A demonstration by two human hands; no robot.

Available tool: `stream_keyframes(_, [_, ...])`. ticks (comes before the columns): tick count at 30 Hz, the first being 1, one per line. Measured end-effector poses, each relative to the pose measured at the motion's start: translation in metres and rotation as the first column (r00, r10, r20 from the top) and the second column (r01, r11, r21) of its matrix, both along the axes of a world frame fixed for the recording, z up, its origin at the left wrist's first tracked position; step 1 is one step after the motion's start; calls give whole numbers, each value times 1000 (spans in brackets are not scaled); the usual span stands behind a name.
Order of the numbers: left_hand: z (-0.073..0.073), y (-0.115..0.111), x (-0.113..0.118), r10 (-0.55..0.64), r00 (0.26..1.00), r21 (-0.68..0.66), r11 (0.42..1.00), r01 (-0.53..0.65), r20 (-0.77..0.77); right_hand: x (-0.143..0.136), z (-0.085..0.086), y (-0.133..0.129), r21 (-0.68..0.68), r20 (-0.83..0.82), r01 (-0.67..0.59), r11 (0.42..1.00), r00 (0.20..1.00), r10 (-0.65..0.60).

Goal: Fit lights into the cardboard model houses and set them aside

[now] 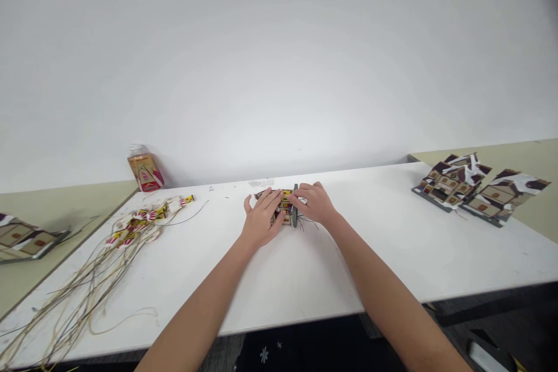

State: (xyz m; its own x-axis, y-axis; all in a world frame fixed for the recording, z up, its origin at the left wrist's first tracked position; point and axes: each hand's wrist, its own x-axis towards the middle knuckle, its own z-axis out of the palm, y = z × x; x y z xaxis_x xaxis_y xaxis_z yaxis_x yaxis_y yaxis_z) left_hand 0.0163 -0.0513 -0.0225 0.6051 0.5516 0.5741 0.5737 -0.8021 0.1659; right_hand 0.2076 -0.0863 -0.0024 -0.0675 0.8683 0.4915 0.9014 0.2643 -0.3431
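A small model house (288,218) lies on its side on the white table, with its grey base upright on the right and thin wires sticking out past it. My left hand (263,218) is wrapped over the house's left part, holding it. At the base's upper edge is my right hand (313,202), its fingers bent together near a small yellow piece (286,195) at the house. Whatever sits between the right fingertips is too small to make out.
On the white table (196,279), yellow, red and white pieces with long wires (143,218) spread at left. A bottle (146,170) stands at the back left. Two model houses (453,180) are at right, another (21,238) at far left. A wall rises behind.
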Motion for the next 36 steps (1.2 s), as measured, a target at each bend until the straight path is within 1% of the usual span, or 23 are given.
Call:
stream_keyframes(3, [1,0,0,-6,1000,-8,1000,6,0,-1,1,0,13,36,-16,1000,999,16])
stream_keyframes(7, [4,0,0,2,1000,-68,998,-1,5,-1,-2,0,59,7,-50,997,999,49])
stream_keyframes(10, [10,-2,2,25,1000,-122,992,-25,-4,-1,-5,1,94,-12,-71,993,997,72])
stream_keyframes(13, [17,-4,5,49,998,-149,987,-53,-36,-1,-8,3,127,-41,-116,985,992,122])
stream_keyframes(17, [22,-5,9,58,997,-151,986,-66,-58,-1,-7,5,105,-60,-148,983,986,155])
stream_keyframes(22, [21,-3,6,45,997,-172,984,-55,-64,1,-7,4,75,-80,-166,983,982,172])
stream_keyframes(27, [16,2,-3,12,997,-167,986,-26,-81,6,-11,4,74,-139,-198,977,968,207])
stream_keyframes(31, [13,8,-12,-25,988,-106,994,9,-152,12,-15,5,18,-285,-201,979,938,198])
stream_keyframes(33, [12,10,-14,-20,985,-72,997,8,-172,15,-17,5,-39,-349,-205,978,920,179])
stream_keyframes(36, [10,12,-15,3,983,-39,999,-11,-185,18,-21,7,-155,-396,-208,966,909,132])
